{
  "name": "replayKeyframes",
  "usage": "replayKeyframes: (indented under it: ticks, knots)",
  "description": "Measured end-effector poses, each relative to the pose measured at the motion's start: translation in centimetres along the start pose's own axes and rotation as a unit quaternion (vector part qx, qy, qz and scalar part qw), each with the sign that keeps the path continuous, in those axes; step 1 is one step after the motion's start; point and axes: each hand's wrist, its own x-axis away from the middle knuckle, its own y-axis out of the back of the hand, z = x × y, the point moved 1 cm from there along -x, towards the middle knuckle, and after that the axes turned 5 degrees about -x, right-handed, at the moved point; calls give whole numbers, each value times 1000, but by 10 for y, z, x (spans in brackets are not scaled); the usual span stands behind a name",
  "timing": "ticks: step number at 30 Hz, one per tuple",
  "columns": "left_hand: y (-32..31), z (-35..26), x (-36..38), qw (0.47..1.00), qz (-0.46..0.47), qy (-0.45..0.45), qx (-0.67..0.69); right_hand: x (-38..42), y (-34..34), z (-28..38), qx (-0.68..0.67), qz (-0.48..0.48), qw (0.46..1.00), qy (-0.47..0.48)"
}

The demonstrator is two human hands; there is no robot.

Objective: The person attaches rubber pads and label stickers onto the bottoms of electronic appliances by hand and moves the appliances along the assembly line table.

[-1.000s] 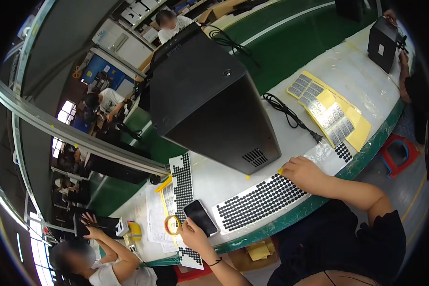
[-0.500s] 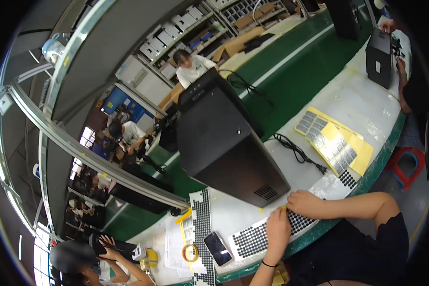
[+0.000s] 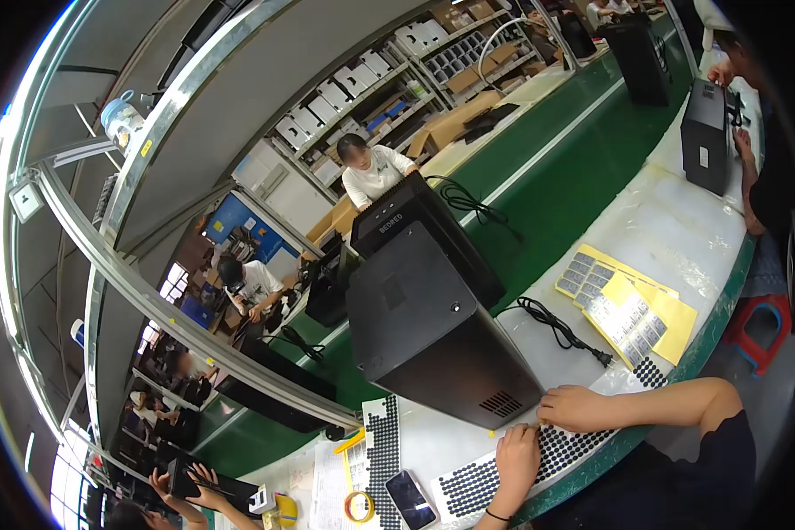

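Hands at work on a sheet of black adhesive dots (image 3: 512, 459) along the near edge of the bench (image 3: 671, 230). Left hand (image 3: 517, 459) pressed flat on the sheet, fingers spread, grasping nothing; right hand (image 3: 579, 408) just beside it, fingertips pinched low at the sheet's far edge, whether around a dot impossible to tell. Black computer case (image 3: 433, 327) upright just beyond, no dots visible on it from this side. Sheet mostly full, so early in the job by the look of it. Phone (image 3: 412, 500) and tape roll (image 3: 358, 506) further left; yellow label sheets (image 3: 632, 309) to the right.
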Motion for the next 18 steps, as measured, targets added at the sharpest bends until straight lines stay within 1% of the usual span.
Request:
replayKeyframes:
  ticks: [1, 2, 4, 5, 6, 7, 8, 9, 10, 11, 12, 13, 14, 15, 17, 18]
  knots:
    - [1, 1, -2, 1000, -2, 0, 6, -1, 11, 0, -34, 12, 999, -7]
    - [0, 2, -5, 1000, -1, 6, 12, -1, 28, 3, -98, 34, 995, 9]
    - [5, 2, -10, 1000, 26, 0, 5, -9, 86, 19, -230, 78, 969, 37]
    - [6, 3, -12, 999, 39, -3, 1, -16, 114, 25, -254, 37, 965, 57]
    - [3, 6, -13, 999, 43, -5, 33, -24, 143, 30, -276, -4, 958, 78]
    - [2, 8, -14, 997, 49, -6, 54, -33, 172, 33, -203, -78, 970, 111]
    - [2, 11, -16, 996, 55, -7, 75, -44, 200, 39, -153, -128, 977, 72]
    - [1, 13, -16, 993, 61, -9, 96, -60, 216, 35, -156, -218, 959, 92]
    - [-1, 15, -15, 992, 49, -10, 116, -80, 232, 29, -137, -286, 943, 98]
    - [-1, 15, -16, 990, 48, -5, 134, -99, 245, 25, -145, -323, 931, 94]
    - [2, 15, -17, 987, 48, 1, 152, -119, 257, 23, -126, -336, 931, 62]
    - [6, 15, -16, 984, 47, 8, 170, -143, 260, 8, -125, -348, 926, 74]
    - [17, 11, -19, 976, 65, 33, 204, -165, 262, -5, -75, -354, 929, 79]
    - [26, 10, -21, 964, 75, 68, 246, -183, 262, -15, -88, -340, 934, 69]
    - [36, 10, -21, 931, 91, 138, 326, -204, 262, -25, -117, -297, 947, 31]
    - [38, 14, -19, 901, 104, 164, 388, -211, 262, -32, -114, -291, 949, 29]
